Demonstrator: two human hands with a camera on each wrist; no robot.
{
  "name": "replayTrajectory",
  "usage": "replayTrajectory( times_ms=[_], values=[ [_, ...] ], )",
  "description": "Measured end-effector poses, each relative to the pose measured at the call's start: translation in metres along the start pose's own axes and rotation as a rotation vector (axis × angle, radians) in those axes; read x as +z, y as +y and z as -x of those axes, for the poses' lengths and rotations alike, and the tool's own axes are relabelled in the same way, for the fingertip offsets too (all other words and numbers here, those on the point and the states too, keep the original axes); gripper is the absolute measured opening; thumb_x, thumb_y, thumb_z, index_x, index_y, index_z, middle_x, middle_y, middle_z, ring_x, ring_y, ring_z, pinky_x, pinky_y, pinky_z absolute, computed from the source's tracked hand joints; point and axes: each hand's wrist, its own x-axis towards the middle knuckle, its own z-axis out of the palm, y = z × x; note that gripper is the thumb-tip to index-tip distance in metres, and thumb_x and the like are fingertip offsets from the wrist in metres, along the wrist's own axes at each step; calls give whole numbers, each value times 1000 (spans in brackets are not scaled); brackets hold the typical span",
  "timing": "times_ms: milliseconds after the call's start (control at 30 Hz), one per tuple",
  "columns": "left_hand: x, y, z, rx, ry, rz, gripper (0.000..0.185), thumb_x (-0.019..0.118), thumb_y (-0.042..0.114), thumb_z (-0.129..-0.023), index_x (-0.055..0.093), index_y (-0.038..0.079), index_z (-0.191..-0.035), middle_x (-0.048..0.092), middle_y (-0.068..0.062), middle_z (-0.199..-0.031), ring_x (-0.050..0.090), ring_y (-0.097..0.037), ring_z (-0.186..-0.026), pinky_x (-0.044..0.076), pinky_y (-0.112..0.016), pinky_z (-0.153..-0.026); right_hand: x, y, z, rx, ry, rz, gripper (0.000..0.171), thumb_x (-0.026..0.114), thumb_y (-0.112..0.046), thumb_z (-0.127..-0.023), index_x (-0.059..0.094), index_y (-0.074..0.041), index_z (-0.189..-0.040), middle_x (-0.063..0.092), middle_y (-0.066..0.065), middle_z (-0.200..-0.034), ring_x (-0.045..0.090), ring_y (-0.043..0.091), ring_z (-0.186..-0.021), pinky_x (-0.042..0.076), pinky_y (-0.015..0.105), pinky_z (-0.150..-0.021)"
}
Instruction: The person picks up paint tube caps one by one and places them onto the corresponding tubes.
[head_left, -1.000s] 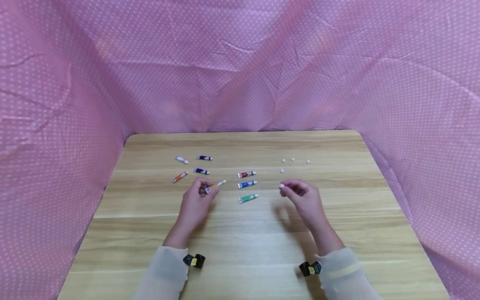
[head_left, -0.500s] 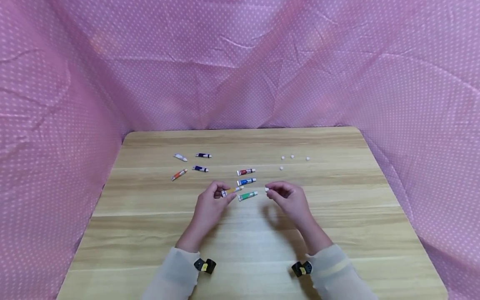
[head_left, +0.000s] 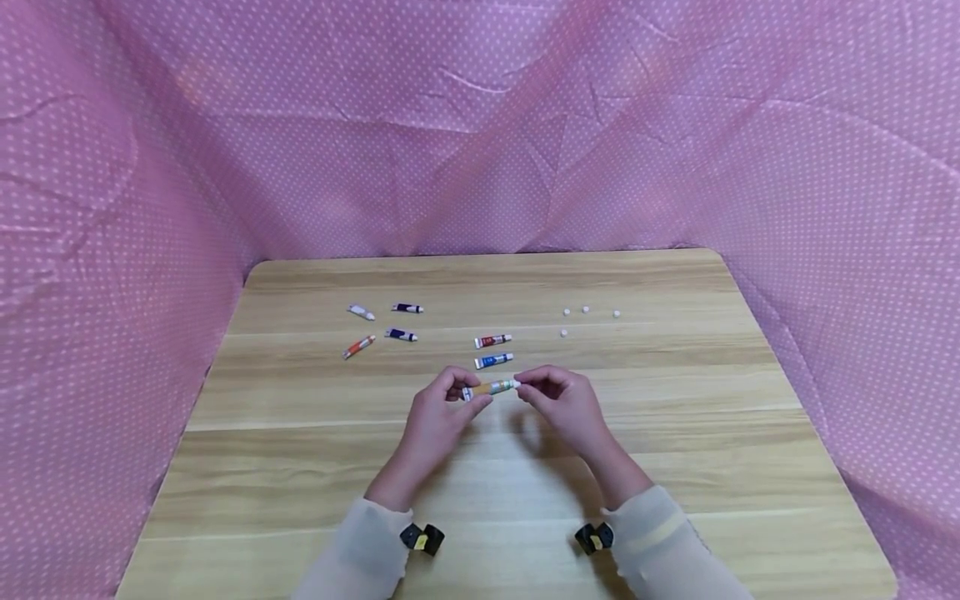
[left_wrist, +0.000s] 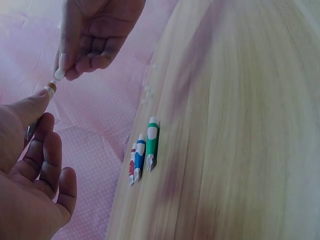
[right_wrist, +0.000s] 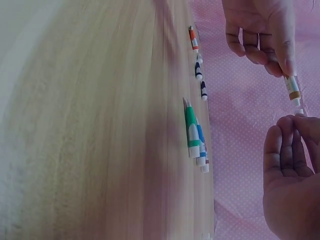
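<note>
Both hands have met mid-table: left hand (head_left: pixel 438 408) pinching orange tube (head_left: pixel 491 387), right hand (head_left: pixel 558 398) pinching cap (left_wrist: pixel 59 74).

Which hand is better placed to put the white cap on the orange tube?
Probably the right hand: it pinches the white cap right at the nozzle of the orange tube. The left hand grips that tube above the table.

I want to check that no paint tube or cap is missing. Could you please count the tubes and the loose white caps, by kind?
Paint tubes on the table: 7 (white, two dark blue, orange-red, red, blue, green)
Paint tube in the left hand: 1 (orange)
Loose white caps on the table: 4
White cap in the right hand: 1
Total: 13
</note>
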Motion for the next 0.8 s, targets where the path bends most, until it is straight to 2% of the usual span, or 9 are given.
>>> replayTrajectory(
  times_ms=[367,567,800],
  values=[
    [4,1,4,46,-6,-21,22,86,26,-95,69,27,-110,75,7,-115,67,-19,-108,56,-45,-101,2,-1,2,-28,-10,-6,13,81,-7,-97,82,-8,-109,82,15,-109,72,13,-87,59,21,-75],
    [5,2,5,51,-8,-22,23,86,27,-95,70,26,-110,76,6,-114,67,-19,-107,56,-44,-100,1,2,2,8,-40,-20,12,80,-11,-98,81,-7,-110,82,15,-107,73,13,-87,60,23,-76],
    [7,3,5,42,-11,-16,23,86,26,-94,70,25,-111,75,7,-114,66,-17,-107,55,-42,-99,-2,3,1,75,-104,-26,16,73,-20,-105,78,-6,-112,79,13,-103,72,17,-90,62,33,-84]
  ],
)
